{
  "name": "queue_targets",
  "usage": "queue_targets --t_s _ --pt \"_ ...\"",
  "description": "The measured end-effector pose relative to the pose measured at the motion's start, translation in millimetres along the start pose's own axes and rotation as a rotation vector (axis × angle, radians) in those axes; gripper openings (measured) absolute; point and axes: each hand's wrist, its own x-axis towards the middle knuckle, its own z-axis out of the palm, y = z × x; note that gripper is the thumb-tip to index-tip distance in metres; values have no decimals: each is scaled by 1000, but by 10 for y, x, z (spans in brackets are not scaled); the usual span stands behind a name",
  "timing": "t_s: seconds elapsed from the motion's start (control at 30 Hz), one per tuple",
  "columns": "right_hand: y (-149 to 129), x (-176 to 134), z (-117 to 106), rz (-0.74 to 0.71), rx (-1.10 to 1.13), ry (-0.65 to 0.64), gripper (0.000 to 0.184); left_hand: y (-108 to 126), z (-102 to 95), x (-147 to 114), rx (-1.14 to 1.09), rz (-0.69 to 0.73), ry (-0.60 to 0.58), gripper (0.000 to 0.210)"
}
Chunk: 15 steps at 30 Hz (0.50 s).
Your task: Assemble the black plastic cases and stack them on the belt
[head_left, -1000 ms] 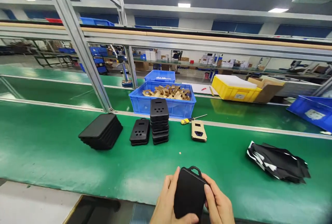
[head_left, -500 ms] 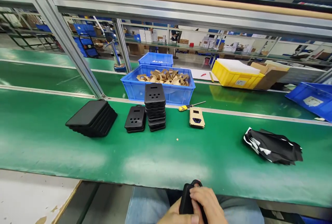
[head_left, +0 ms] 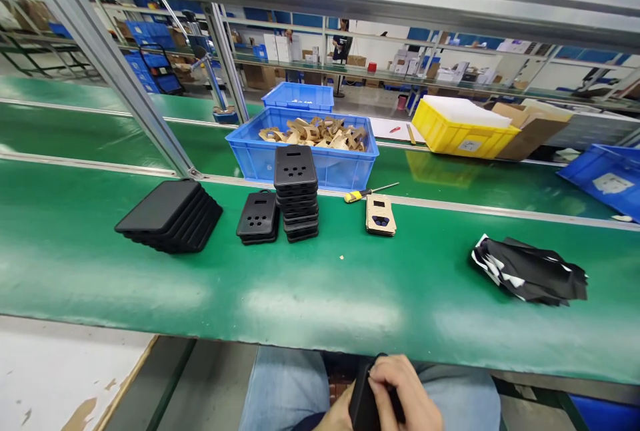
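Low in the head view, over my lap and just off the bench edge, my left hand grips a black plastic case from its left side. My right hand is on the same case, its fingers bent and pinched against the upper right edge. Whether something small is between those fingertips is hidden. On the green bench stand a tall stack of black cases with cut-out holes, a lower stack beside it, and a leaning row of black panels further left.
A blue bin of brown cardboard pieces stands behind the stacks. A yellow-handled screwdriver and tan cut-out plates lie right of them. Black sheets with white edges lie at the right. A metal post rises at the left.
The view has tilted slightly, so the bench things sit higher. Both hands still hold the black case, now lower in view, with my right fingers pinched more tightly at its edge.
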Motion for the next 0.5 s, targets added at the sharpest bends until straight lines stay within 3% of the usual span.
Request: queue_targets --t_s 0.07,0.13,0.23,0.43,0.5 --pt "36 39 -93 33 123 -91 12 90 35 1 -6 -32 -3 62" --pt "60 80 -177 33 127 -101 10 166 65 0 -57 -59 -2 66" --pt "61 143 -233 -23 34 -52 15 208 99 4 -129 -80 17 72" --pt "38 244 -153 -213 -166 -23 15 145 140 33 -172 -10 -23 61" --pt "23 279 -190 -211 -228 -67 18 143 129 8 -167 -16 -3 62"
